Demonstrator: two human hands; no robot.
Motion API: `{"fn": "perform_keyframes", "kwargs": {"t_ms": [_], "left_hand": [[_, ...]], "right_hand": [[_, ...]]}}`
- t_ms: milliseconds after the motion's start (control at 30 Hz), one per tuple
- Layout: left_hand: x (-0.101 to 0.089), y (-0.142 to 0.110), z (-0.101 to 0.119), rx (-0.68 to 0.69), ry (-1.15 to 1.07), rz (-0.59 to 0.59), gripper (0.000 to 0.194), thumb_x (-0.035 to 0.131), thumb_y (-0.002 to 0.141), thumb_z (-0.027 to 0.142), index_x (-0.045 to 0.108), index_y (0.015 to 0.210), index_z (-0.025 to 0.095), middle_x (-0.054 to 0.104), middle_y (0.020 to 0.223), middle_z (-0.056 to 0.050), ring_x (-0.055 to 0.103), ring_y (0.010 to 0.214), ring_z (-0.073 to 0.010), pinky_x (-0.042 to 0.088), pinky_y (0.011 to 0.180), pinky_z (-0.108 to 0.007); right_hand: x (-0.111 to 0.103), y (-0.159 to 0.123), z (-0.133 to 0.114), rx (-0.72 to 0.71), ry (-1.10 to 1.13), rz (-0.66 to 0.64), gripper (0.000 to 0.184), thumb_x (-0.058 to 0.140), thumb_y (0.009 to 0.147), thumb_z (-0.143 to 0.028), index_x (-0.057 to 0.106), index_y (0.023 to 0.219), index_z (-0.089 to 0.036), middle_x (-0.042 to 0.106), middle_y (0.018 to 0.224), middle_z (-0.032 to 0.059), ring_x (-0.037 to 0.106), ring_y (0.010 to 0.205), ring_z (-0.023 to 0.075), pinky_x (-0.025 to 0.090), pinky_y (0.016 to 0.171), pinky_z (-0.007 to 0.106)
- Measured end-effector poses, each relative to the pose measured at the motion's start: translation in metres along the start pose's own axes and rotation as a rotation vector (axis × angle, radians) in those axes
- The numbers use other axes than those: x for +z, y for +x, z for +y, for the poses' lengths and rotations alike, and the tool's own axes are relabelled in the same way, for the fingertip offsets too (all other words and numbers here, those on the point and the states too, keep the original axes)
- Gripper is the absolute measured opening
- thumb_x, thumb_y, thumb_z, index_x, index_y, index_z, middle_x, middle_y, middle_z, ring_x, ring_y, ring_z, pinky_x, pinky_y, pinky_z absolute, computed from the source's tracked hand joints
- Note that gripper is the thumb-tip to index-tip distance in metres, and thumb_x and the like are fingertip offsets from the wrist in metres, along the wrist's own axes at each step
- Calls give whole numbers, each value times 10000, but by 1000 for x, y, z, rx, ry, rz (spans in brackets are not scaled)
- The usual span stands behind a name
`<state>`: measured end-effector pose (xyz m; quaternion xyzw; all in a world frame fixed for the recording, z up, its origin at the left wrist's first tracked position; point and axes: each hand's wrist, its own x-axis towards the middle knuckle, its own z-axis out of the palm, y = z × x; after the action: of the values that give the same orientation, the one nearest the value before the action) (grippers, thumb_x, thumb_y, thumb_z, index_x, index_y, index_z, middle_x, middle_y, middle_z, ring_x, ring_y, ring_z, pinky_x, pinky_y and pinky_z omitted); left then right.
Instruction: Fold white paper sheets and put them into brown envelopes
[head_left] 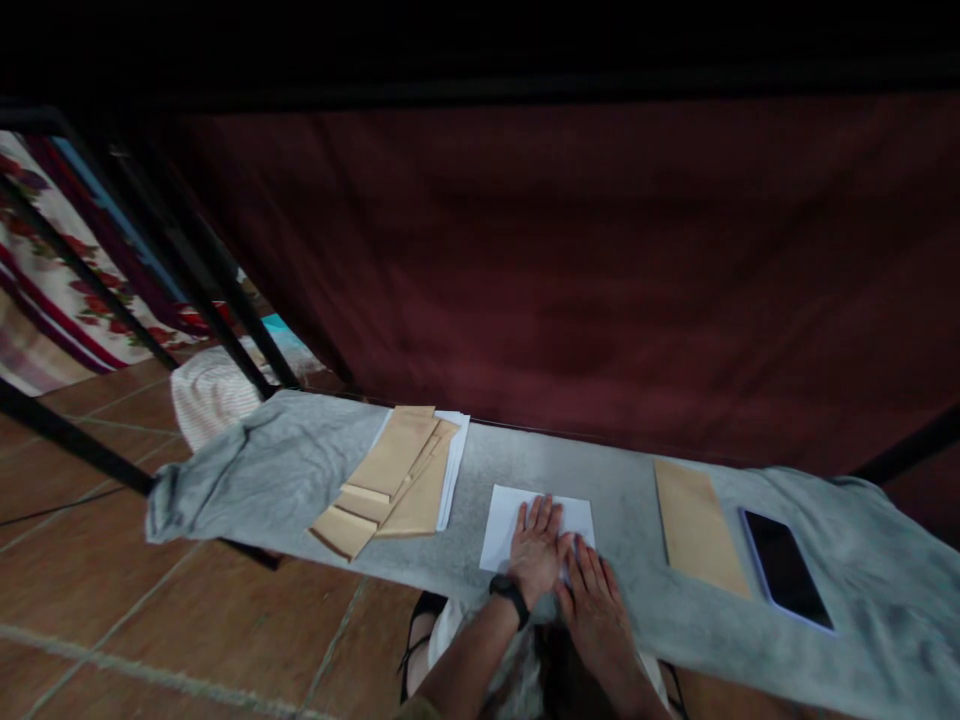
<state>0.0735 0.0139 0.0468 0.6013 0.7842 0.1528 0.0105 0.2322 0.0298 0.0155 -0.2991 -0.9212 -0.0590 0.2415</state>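
Observation:
A white sheet of paper (501,525) lies on the grey cloth-covered bench in front of me; whether it is folded I cannot tell. My left hand (534,555), with a dark watch on its wrist, rests flat on the paper with fingers spread. Close beside it, my right hand (592,595) lies flat over the paper's lower right part, fingers stretched out. The thumbs nearly meet, and both hands cover much of the sheet's near side.
Several brown envelopes (405,465) lie overlapped at the left, on top of white sheets (454,465). To the right are one brown envelope (697,525) and a phone (787,565). A dark red curtain (562,280) hangs behind the grey-covered bench (525,455). Black metal bars (202,290) stand left.

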Motion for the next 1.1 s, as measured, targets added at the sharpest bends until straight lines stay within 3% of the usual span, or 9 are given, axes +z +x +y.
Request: {"fn": "perform_keyframes", "kwargs": {"t_ms": [133, 367, 500, 567, 667, 767, 900, 1100], "left_hand": [[-8, 3, -26, -61, 55, 49, 583, 293, 1032, 469, 388, 1542, 202, 387, 1609, -87, 315, 1504, -258, 269, 1227, -519], [-26, -25, -67, -232, 156, 144, 602, 294, 1028, 421, 386, 1539, 118, 416, 1576, -149, 353, 1484, -289, 298, 1201, -514], [-30, -32, -70, -235, 187, 198, 609, 297, 1022, 410, 373, 1544, 105, 427, 1566, -166, 356, 1482, -297, 295, 1198, -524], [-30, -32, -69, -230, 198, 204, 608, 304, 1019, 399, 376, 1540, 93, 436, 1559, -172, 370, 1474, -301, 287, 1201, -523], [-31, -31, -68, -224, 205, 204, 606, 295, 1021, 398, 388, 1532, 85, 443, 1555, -177, 386, 1464, -305, 293, 1197, -527], [-32, -31, -68, -219, 198, 218, 605, 284, 1025, 410, 392, 1533, 98, 454, 1550, -174, 385, 1466, -299, 307, 1191, -527], [-32, -31, -68, -217, 189, 223, 604, 293, 1026, 419, 409, 1524, 98, 456, 1550, -172, 387, 1464, -299, 296, 1200, -513], [-34, -31, -68, -207, 178, 222, 606, 317, 1017, 414, 417, 1514, 81, 466, 1539, -189, 413, 1446, -319, 303, 1190, -534]], "right_hand": [[1, -1, 1, -9, 15, -11, 541, 390, 1025, -386, 441, 1519, -170, 414, 1578, 151, 405, 1447, 299, 336, 1162, 516], [-8, -1, -1, 26, 28, -86, 527, 377, 1037, -343, 397, 1542, -195, 397, 1595, 125, 374, 1468, 276, 307, 1184, 516], [-14, 13, -11, 118, 40, -149, 478, 361, 1041, -277, 467, 1496, -178, 449, 1561, 140, 392, 1457, 277, 283, 1192, 538], [-13, 29, -19, 187, 62, -146, 477, 363, 1047, -326, 502, 1472, -160, 466, 1546, 152, 403, 1449, 286, 272, 1200, 528], [-6, 57, -32, 170, 132, -139, 496, 333, 1060, -385, 498, 1481, -183, 436, 1572, 110, 396, 1454, 256, 286, 1204, 466], [5, 73, -37, 160, 139, -132, 500, 353, 1057, -400, 504, 1474, -171, 431, 1573, 124, 408, 1447, 254, 291, 1197, 456], [12, 72, -25, 176, 110, -146, 511, 394, 1046, -398, 462, 1503, -181, 390, 1596, 127, 383, 1460, 263, 282, 1192, 465], [3, 50, 2, 254, 9, -176, 553, 357, 1050, -400, 393, 1542, -150, 360, 1603, 151, 392, 1453, 279, 259, 1193, 476]]}}
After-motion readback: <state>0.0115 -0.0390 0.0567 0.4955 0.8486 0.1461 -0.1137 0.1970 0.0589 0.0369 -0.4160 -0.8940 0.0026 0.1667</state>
